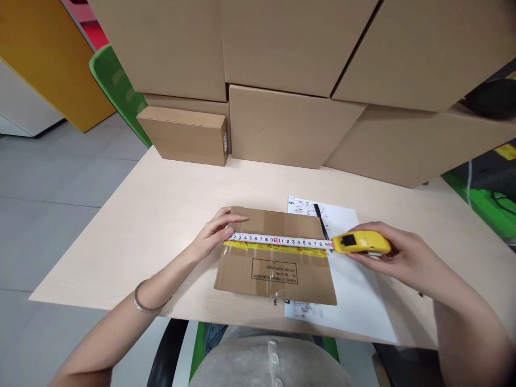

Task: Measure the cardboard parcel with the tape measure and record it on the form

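Note:
A small flat cardboard box (278, 269) lies on the light wooden table (161, 215), sealed with yellow tape and clear tape. A white measuring tape blade (280, 240) stretches across its top from left to right. My left hand (215, 234) pinches the blade's end at the box's left edge. My right hand (397, 252) grips the yellow tape measure case (360, 243) just past the box's right edge. A black pen (321, 220) lies on a white printed sheet (355, 290) under the box's right side.
Large cardboard boxes (290, 123) are stacked along the table's far edge, with a smaller box (185, 134) at the left. A green chair back (116, 91) stands at the far left. Green equipment (487, 199) sits at the right.

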Available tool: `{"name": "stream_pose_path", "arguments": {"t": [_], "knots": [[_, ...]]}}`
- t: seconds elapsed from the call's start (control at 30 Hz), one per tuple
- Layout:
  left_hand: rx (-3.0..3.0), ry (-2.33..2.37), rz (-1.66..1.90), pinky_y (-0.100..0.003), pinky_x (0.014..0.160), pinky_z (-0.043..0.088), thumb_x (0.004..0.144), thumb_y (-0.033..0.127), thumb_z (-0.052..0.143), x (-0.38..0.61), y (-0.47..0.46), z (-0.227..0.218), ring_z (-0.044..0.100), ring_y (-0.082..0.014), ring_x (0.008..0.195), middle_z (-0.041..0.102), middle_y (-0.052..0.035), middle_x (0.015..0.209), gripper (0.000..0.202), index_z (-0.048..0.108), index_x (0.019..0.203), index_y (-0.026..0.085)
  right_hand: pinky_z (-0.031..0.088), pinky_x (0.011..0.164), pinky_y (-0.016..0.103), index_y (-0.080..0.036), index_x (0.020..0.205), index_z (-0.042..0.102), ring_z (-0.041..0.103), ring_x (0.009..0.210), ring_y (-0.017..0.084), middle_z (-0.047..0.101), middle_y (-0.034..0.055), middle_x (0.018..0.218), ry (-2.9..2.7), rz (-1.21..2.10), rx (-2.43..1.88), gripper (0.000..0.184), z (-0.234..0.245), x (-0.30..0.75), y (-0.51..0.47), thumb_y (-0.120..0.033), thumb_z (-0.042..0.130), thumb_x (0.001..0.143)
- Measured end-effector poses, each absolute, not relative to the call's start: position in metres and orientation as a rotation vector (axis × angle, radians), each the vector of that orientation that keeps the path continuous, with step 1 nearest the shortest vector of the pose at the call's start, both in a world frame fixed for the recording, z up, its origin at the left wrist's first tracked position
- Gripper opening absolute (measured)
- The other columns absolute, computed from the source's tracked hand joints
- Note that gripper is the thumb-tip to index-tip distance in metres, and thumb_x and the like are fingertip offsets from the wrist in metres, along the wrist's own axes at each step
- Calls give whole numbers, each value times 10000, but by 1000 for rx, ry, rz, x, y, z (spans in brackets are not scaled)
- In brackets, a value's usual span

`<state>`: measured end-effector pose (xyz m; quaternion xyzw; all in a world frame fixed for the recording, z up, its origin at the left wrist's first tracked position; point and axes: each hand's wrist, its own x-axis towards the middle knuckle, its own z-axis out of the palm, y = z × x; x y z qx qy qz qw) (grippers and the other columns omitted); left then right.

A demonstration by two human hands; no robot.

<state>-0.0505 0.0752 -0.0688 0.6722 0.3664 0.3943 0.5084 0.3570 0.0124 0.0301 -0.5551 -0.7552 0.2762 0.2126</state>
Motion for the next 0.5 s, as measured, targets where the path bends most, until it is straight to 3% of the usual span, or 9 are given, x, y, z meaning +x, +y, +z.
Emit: {"name": "stream_pose_path", "arguments": {"t": [0.13, 0.3, 0.5], "knots": [[1602, 897, 950, -544, 1255, 146, 931, 494, 605, -52, 75, -74, 366, -329, 1442, 701, -91, 1246, 365, 757, 1216, 323, 564, 627, 335, -279, 1081, 661, 671, 812, 230, 718, 51, 985, -2081, 887, -1563, 294, 25, 351, 12, -482, 722, 878], [1559, 929, 937, -539, 1272, 105, 928, 508, 603, -55, 74, -75, 297, -323, 1505, 692, -80, 1298, 369, 763, 1208, 327, 532, 587, 332, -290, 1050, 648, 661, 730, 220, 708, 27, 911, -2160, 897, -1567, 300, 52, 341, 17, -530, 705, 879], [1505, 951, 964, -512, 1275, 160, 920, 612, 588, -50, 75, -70, 380, -319, 1452, 707, -77, 1252, 421, 799, 1118, 306, 506, 604, 337, -263, 1306, 500, 684, 693, 229, 736, 28, 919, -2409, 752, -1424, 502, 64, 266, 46, -592, 607, 941]]}}
